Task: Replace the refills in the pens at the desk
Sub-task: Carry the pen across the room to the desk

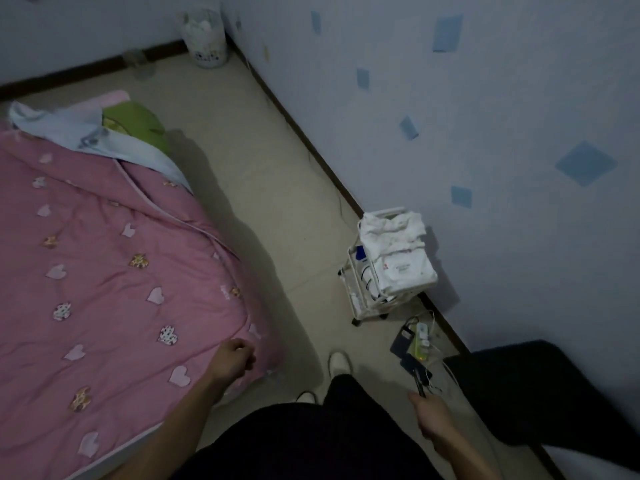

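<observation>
I stand in a dim bedroom; no desk is in view. My right hand (431,415) at the lower right is closed around thin dark pens (419,384) that stick up out of the fist. My left hand (233,358) hangs with fingers curled over the corner of the bed, and nothing shows in it. My dark trousers and white shoes (340,362) appear at the bottom centre.
A bed with a pink heart-patterned quilt (104,271) fills the left. A white wire trolley (388,268) with white cloth stands against the right wall. A power strip (420,341) and cables lie on the floor. A dark object (540,393) sits lower right. A bin (206,38) stands in the far corner.
</observation>
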Tool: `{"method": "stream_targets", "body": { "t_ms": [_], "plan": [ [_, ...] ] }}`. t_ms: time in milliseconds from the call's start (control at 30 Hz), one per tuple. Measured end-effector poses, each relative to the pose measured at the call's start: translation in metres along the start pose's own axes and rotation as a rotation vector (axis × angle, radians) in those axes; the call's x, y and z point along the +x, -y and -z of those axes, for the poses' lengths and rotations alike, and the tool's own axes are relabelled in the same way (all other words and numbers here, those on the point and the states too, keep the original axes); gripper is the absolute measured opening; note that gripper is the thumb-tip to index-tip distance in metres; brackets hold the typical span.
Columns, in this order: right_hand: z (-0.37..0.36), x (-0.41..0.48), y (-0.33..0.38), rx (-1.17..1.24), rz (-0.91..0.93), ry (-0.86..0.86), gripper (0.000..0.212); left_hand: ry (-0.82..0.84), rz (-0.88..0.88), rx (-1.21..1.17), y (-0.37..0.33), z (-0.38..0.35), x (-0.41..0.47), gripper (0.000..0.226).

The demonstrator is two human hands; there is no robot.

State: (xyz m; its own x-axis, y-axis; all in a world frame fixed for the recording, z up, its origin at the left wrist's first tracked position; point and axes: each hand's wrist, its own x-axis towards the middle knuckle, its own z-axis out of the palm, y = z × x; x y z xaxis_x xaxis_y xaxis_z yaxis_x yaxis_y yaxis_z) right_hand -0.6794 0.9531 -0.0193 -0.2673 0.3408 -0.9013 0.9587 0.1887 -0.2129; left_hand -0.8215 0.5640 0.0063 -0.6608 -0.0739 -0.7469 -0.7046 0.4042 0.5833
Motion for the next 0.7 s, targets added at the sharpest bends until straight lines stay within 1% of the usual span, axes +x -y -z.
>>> {"method": "stream_targets", "body": {
  "t_ms": [100,167,267,333,400,500,600,700],
  "plan": [
    [0.023,0.021,0.05,-0.067,-0.016,0.03,0.027,-0.003,0.012,-0.016,-0.03,-0.009,0.027,0.02],
    [0.039,0.033,0.087,-0.092,0.007,0.015,0.029,-0.013,0.023,-0.014,-0.05,-0.013,0.045,0.021],
    [0.059,0.046,0.148,-0.131,0.074,-0.034,0.029,-0.05,0.062,-0.012,-0.073,-0.013,0.068,0.02],
    [0.068,0.056,0.197,-0.205,0.144,0.005,0.026,-0.094,0.089,-0.032,-0.085,-0.01,0.081,0.019],
    [0.074,0.07,0.251,-0.268,0.211,0.025,0.034,-0.139,0.117,-0.057,-0.094,-0.004,0.095,0.019],
    [0.076,0.086,0.332,-0.299,0.267,0.042,0.034,-0.198,0.189,-0.121,-0.105,0.005,0.109,0.019],
    [0.069,0.1,0.41,-0.244,0.327,0.046,0.027,-0.235,0.259,-0.208,-0.114,0.014,0.126,0.019],
    [0.053,0.113,0.48,-0.256,0.369,0.094,0.023,-0.278,0.302,-0.278,-0.129,0.029,0.15,0.019]
  ]
}}
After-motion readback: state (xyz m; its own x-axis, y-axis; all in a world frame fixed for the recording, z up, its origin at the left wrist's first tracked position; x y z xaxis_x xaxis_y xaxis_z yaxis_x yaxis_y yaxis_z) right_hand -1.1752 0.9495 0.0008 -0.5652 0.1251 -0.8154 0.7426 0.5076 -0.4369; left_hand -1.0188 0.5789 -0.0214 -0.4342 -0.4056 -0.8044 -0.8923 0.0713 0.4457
